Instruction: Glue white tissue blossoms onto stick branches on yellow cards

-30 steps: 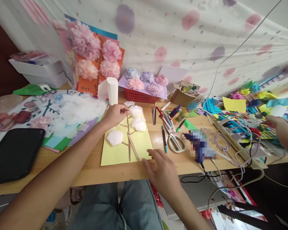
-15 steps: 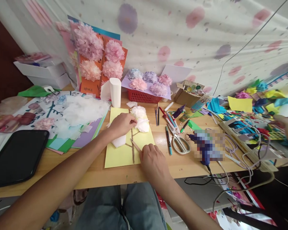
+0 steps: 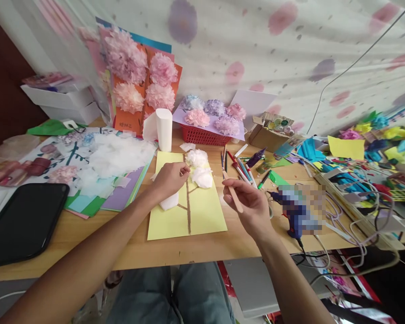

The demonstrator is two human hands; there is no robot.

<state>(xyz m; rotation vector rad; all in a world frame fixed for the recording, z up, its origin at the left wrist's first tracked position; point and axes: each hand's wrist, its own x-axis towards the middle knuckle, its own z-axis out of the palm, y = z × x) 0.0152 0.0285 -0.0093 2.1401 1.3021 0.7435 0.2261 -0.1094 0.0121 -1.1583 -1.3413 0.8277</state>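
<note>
"Where's the wooden stick [image 3: 236,198]?"
"Grasped in the fingers of the right hand [image 3: 253,209], just right of the yellow sheet [image 3: 205,218], slanting toward the front edge of the surface [image 3: 135,247]."
"And the left hand [image 3: 170,181]?"
"Farther off, fingertips bunched beside the white puffs [image 3: 202,178]; I can't tell whether they pinch anything."
"Changed?"
"Half a second ago the stick's tip was over the sheet."

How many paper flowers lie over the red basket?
5: blue flower back left, purple flower back middle, peach flower front left, lilac flower front right, pink flower far right.
</note>
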